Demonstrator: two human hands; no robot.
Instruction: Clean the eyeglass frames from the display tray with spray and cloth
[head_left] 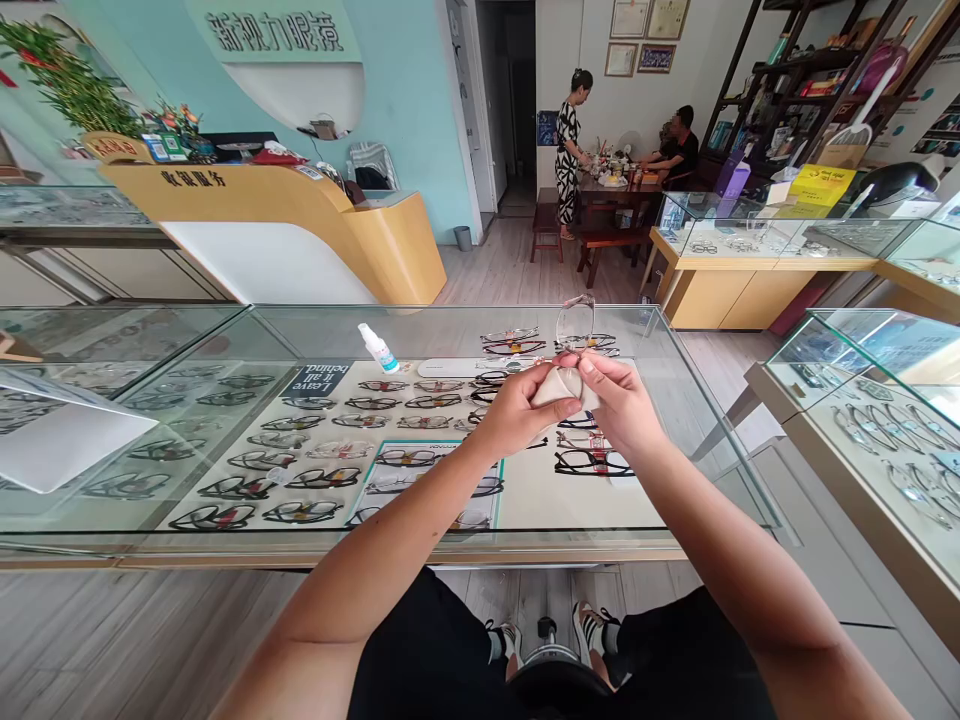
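Both my hands meet above the glass display case (570,505). My left hand (525,405) is closed around a pale cloth (556,388), its thumb pressed along the near side. Fingers of my right hand (611,390) pinch a pair of eyeglasses (576,322), and the cloth lies between the two hands. One round lens with a thin frame sticks up above my fingertips; the rest of the glasses is hidden by the hands and cloth. Further left, a small white spray bottle (379,350) stands on the glass top.
Rows of eyeglass frames (326,478) lie inside the case under the glass. At the left is a white panel (67,430). Other display cases (885,420) stand to the right. Two people, one standing (568,150), are at a table at the back.
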